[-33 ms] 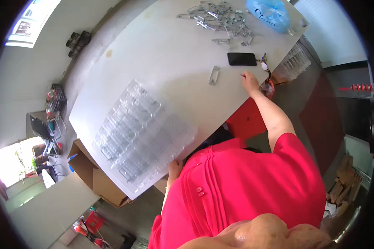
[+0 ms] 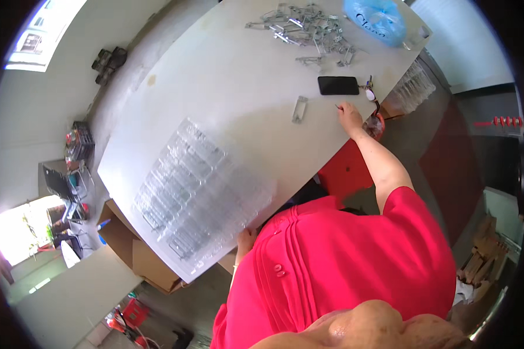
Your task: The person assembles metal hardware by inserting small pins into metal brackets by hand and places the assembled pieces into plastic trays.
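Note:
My right hand rests near the table's right edge, closed in a pinch. A small thin dark piece pokes out from its fingertips, too small to name. To its left lies a single metal bracket-like part, apart from the hand. My left hand is at the near table edge beside a clear plastic blister tray. Its fingers look curled, and whatever they may hold is hidden. Several slim metal parts show in the tray's near-left slots.
Loose metal parts lie heaped at the table's far side, near a blue plastic bag. A black phone and keys lie beyond my right hand. A red stool and a cardboard box stand beside the table.

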A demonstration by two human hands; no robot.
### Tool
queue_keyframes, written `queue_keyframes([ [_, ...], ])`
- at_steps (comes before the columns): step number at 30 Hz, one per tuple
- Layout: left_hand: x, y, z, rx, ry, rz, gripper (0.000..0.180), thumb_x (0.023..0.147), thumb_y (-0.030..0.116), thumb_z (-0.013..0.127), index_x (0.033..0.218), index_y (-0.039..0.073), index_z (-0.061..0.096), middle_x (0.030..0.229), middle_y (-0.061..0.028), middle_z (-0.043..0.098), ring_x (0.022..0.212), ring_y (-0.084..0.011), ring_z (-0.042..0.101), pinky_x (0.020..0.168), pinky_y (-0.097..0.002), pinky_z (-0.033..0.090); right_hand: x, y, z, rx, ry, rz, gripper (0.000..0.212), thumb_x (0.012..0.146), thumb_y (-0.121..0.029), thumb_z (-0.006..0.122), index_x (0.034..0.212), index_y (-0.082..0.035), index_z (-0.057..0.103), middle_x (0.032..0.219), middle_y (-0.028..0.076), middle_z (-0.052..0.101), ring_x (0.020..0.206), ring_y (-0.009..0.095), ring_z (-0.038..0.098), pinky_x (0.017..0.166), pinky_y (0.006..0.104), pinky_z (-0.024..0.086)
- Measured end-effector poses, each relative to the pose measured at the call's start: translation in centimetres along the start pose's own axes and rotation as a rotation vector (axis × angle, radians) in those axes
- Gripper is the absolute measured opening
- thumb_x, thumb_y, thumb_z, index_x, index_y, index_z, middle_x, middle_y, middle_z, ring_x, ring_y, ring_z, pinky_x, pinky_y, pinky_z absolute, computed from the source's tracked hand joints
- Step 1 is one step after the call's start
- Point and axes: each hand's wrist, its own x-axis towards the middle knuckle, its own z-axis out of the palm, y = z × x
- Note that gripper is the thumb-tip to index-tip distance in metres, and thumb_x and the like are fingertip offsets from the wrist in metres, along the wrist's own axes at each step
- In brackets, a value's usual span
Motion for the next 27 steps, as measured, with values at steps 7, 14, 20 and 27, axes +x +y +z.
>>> queue_keyframes([
  [7,4.0,-1.3,-2.5,0.163,0.080,0.000,0.035,0.089,0.024,0.070,0.107,-0.006,0.068,0.105,-0.0275,0.070,0.101,-0.0421,0.066,0.086,-0.0484,0.053,2.1,0.0,0.1,0.099,-0.076,-0.041,0.016,0.092,-0.017,0.067,0.103,-0.009,0.059,0.099,0.013,0.064,0.097,0.036,0.062,0.081,0.0478,0.050],
  [14,4.0,1.7,-7.5,0.126,0.180,0.013,0.035,0.088,0.025,0.071,0.103,-0.006,0.067,0.098,-0.0250,0.069,0.094,-0.0382,0.065,0.081,-0.0464,0.052,3.5,0.2,-1.5,0.005,-0.207,-0.252,0.014,0.093,-0.014,0.065,0.101,-0.007,0.056,0.098,0.015,0.059,0.095,0.038,0.059,0.081,0.0470,0.049],
  [20,5.2,3.3,-11.4,0.049,0.315,0.042,0.035,0.087,0.026,0.072,0.099,-0.006,0.067,0.092,-0.0228,0.068,0.088,-0.0350,0.065,0.077,-0.0446,0.052,4.6,3.1,-0.5,-0.110,-0.193,-0.675,0.015,0.088,-0.009,0.062,0.100,-0.006,0.055,0.100,0.017,0.056,0.093,0.038,0.058,0.081,0.0472,0.047],
  [27,6.6,2.3,-10.3,-0.074,0.449,0.052,0.035,0.086,0.027,0.074,0.095,-0.006,0.067,0.086,-0.0203,0.066,0.081,-0.0312,0.064,0.071,-0.0426,0.051,6.0,4.2,-0.3,0.012,-0.167,-0.868,0.017,0.087,-0.010,0.061,0.102,-0.008,0.053,0.098,0.015,0.054,0.091,0.036,0.056,0.082,0.0465,0.046],
])
